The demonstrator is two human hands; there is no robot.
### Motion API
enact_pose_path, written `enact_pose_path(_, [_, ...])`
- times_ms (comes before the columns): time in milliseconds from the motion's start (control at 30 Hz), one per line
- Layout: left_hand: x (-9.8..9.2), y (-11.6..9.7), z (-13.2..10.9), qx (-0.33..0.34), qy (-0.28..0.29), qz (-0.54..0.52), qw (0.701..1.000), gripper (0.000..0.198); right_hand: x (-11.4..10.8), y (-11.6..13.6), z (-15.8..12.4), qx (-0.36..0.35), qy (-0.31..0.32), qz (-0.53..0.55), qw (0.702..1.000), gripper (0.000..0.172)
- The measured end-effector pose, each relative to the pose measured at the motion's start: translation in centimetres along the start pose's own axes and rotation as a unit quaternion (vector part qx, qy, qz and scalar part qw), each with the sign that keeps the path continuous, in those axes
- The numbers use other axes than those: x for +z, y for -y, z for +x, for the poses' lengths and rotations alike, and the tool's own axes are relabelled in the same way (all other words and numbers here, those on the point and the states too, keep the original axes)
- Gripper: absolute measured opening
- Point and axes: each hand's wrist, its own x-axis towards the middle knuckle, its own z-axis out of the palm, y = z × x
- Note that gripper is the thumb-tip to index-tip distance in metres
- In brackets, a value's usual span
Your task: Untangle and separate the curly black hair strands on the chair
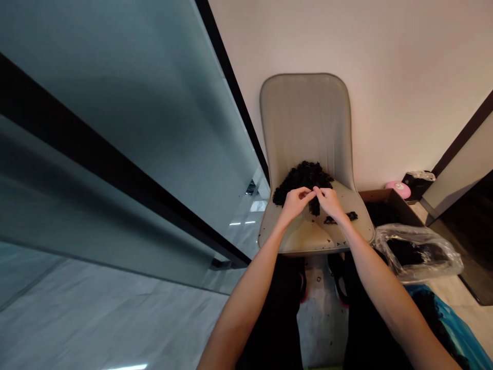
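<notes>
Fingertips of left hand [296,201] and right hand [327,199] meet in a nearly closed grip, which seems to pinch a small black piece [314,207] just before the black pile [302,177] on the chair [308,110]; better to keep this pinch light and low, so loose bits fall there. The chair stands against a pale wall [385,67], between a glass partition [154,123] on the left and a cardboard box [416,211] and open plastic bag [449,264] on the right.

Left hand [295,203] and right hand [327,200] close together, beige chair [306,113] beneath, black heap [302,177] on it, clear bag [442,264] alongside
</notes>
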Motion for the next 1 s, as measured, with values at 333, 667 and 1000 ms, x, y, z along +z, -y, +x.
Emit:
enact_pose_path(333, [-2.0, 0.4, -0.7, 0.009, 0.153, -0.008, 0.988, 0.023, -1.7, -0.6, -1.0, -0.057, 0.089, -0.059, 0.993, 0.053])
enact_pose_path(667, [0.6, -1.2, -0.4, 0.002, -0.059, -0.137, 0.989, 0.022, 0.3, 0.0, -0.7, 0.036, -0.073, 0.083, 0.993, 0.045])
enact_pose_path(1000, [-0.6, -1.3, -1.4, 0.07, -0.021, 0.005, 0.997, 0.013, 0.0, 0.6, -0.7, 0.125, 0.1, 0.252, 0.955, 0.046])
